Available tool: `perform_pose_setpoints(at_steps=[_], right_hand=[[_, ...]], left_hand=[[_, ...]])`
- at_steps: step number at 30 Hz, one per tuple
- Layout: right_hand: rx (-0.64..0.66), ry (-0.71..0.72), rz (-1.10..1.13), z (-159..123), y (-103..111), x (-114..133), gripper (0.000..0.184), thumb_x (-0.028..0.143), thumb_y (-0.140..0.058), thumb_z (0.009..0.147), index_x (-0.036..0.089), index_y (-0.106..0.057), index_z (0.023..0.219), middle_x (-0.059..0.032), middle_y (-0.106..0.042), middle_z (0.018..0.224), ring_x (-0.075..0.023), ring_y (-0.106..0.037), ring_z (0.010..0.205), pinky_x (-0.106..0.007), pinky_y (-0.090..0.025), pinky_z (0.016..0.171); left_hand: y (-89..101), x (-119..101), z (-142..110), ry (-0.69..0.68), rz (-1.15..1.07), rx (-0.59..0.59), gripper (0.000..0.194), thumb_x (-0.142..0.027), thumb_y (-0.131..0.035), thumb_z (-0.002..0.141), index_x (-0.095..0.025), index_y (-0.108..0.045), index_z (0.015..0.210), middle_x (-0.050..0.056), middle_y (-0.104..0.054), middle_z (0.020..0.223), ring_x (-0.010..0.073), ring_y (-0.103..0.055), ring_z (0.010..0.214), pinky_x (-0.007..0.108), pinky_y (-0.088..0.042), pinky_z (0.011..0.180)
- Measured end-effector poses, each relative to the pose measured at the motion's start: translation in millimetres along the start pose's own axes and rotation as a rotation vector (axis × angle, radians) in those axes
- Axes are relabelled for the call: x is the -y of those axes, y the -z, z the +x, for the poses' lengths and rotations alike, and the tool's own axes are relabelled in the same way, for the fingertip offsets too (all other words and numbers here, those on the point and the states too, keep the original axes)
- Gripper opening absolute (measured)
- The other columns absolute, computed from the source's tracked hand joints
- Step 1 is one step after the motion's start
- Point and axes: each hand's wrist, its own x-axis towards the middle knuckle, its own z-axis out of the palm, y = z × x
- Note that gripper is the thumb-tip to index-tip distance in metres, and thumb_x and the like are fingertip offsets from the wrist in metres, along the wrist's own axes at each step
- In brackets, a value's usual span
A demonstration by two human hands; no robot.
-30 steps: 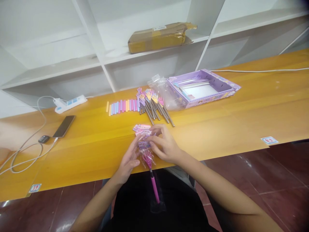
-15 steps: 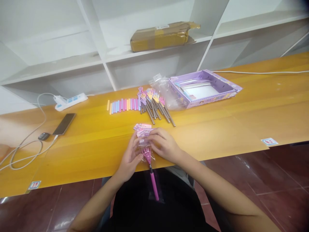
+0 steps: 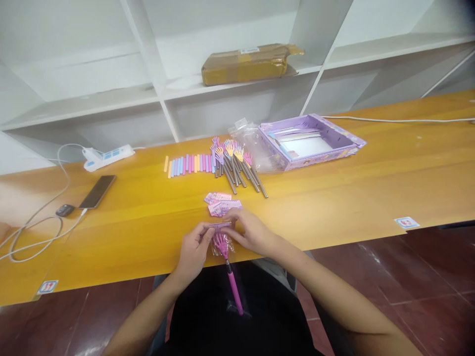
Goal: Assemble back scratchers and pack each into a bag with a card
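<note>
Near the table's front edge, my left hand (image 3: pixel 193 249) and my right hand (image 3: pixel 251 231) pinch the two ends of a small folded pink-purple header card (image 3: pixel 219 226). It sits at the top of a clear plastic bag. Inside the bag lies a pink back scratcher (image 3: pixel 233 287), its claw end towards my hands and its handle hanging over the edge towards me. Just beyond my fingers lies a loose pile of printed header cards (image 3: pixel 224 205). Whether the card is fixed to the bag cannot be made out.
Farther back are a heap of back scratchers (image 3: pixel 237 165) with metal rods, a row of coloured handle sleeves (image 3: pixel 191 164), clear bags (image 3: pixel 256 148) and a purple box (image 3: pixel 326 155). At left are a phone (image 3: pixel 97 192), a mouse (image 3: pixel 65 210) and a power strip (image 3: pixel 109 157).
My hands have come down to the bag's top and now pinch a folded header card there. More of the card pile shows behind them. The view has shifted slightly.
</note>
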Motion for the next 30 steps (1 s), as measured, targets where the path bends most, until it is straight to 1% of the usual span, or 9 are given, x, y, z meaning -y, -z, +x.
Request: perform_pose_setpoints(at_steps=[5, 9, 12, 17, 21, 23, 26, 28, 30], right_hand=[[0.077, -0.156, 0.187, 4, 6, 2, 0.030, 0.021, -0.059, 0.110, 0.024, -0.060, 0.140, -0.0060, -0.073, 0.108, -0.0189, -0.073, 0.088, -0.037, -0.065, 0.086], [0.172, -0.393, 0.287, 4, 21, 23, 0.038, 0.023, -0.056, 0.111, 0.024, -0.053, 0.148, -0.0045, -0.073, 0.108, -0.0168, -0.070, 0.082, -0.033, -0.063, 0.079], [0.303, -0.576, 0.352, -13, 27, 52, 0.021, 0.034, -0.056, 0.113, 0.021, -0.064, 0.128, -0.0015, -0.071, 0.094, -0.0158, -0.067, 0.075, -0.030, -0.058, 0.072], [0.437, -0.716, 0.403, -66, 10, 85, 0.022, 0.034, -0.080, 0.099, 0.022, -0.068, 0.113, -0.0012, -0.072, 0.096, -0.0161, -0.065, 0.078, -0.027, -0.053, 0.071], [0.459, -0.701, 0.353, -84, -11, 88, 0.019, 0.026, -0.083, 0.094, 0.022, -0.064, 0.096, 0.0004, -0.069, 0.088, -0.0157, -0.064, 0.074, -0.027, -0.050, 0.067], [0.458, -0.662, 0.409, -78, -9, 86, 0.022, 0.030, -0.082, 0.096, 0.021, -0.063, 0.090, 0.0004, -0.069, 0.086, -0.0158, -0.064, 0.072, -0.027, -0.051, 0.065], [0.358, -0.581, 0.413, -52, 24, 76, 0.021, 0.041, -0.074, 0.104, 0.023, -0.067, 0.094, 0.0002, -0.072, 0.082, -0.0177, -0.068, 0.070, -0.029, -0.055, 0.066], [0.149, -0.470, 0.176, -23, 67, 57, 0.020, 0.041, -0.062, 0.110, 0.024, -0.070, 0.101, -0.0029, -0.074, 0.091, -0.0196, -0.069, 0.076, -0.032, -0.056, 0.071], [-0.125, -0.402, -0.190, 12, 120, 24, 0.020, 0.037, -0.054, 0.111, 0.025, -0.069, 0.112, -0.0041, -0.071, 0.087, -0.0211, -0.065, 0.074, -0.034, -0.053, 0.070]], left_hand=[[-0.7, 1, 0, -0.038, 0.087, -0.042, 0.033, -0.050, -0.058, 0.111, -0.021, -0.074, 0.103, 0.001, -0.075, 0.088, 0.0204, -0.067, 0.082, 0.031, -0.051, 0.080], [-2.7, 1, -2, -0.057, -0.106, 0.059, 0.024, -0.045, -0.074, 0.103, -0.022, -0.070, 0.106, 0.005, -0.077, 0.107, 0.0208, -0.071, 0.089, 0.032, -0.055, 0.083], [-3.0, 2, -6, -0.204, -0.144, 0.104, 0.021, -0.033, -0.086, 0.094, -0.022, -0.070, 0.100, 0.007, -0.076, 0.112, 0.0216, -0.073, 0.097, 0.032, -0.056, 0.086], [-3.3, 3, -13, -0.364, -0.193, 0.060, 0.017, -0.024, -0.086, 0.094, -0.022, -0.070, 0.101, 0.008, -0.077, 0.106, 0.0211, -0.074, 0.094, 0.030, -0.058, 0.081], [-6.9, 8, -16, -0.460, -0.246, 0.082, 0.024, -0.025, -0.090, 0.090, -0.022, -0.070, 0.102, 0.009, -0.075, 0.111, 0.0231, -0.073, 0.099, 0.031, -0.059, 0.082], [-9.4, 11, -18, -0.426, -0.335, 0.080, 0.037, -0.032, -0.090, 0.091, -0.025, -0.068, 0.121, 0.011, -0.071, 0.126, 0.0253, -0.073, 0.109, 0.034, -0.060, 0.087], [-11.4, 12, -21, -0.364, -0.457, 0.132, 0.046, -0.045, -0.070, 0.106, -0.031, -0.054, 0.146, 0.013, -0.057, 0.150, 0.0242, -0.074, 0.107, 0.040, -0.062, 0.091], [-11.4, 12, -21, -0.353, -0.461, 0.171, 0.035, -0.044, -0.053, 0.114, -0.030, -0.052, 0.146, 0.014, -0.052, 0.153, 0.0210, -0.073, 0.099, 0.041, -0.061, 0.089], [-11.1, 11, -20, -0.335, -0.430, 0.185, 0.030, -0.040, -0.046, 0.117, -0.029, -0.053, 0.143, 0.013, -0.051, 0.150, 0.0191, -0.073, 0.095, 0.040, -0.060, 0.087]])
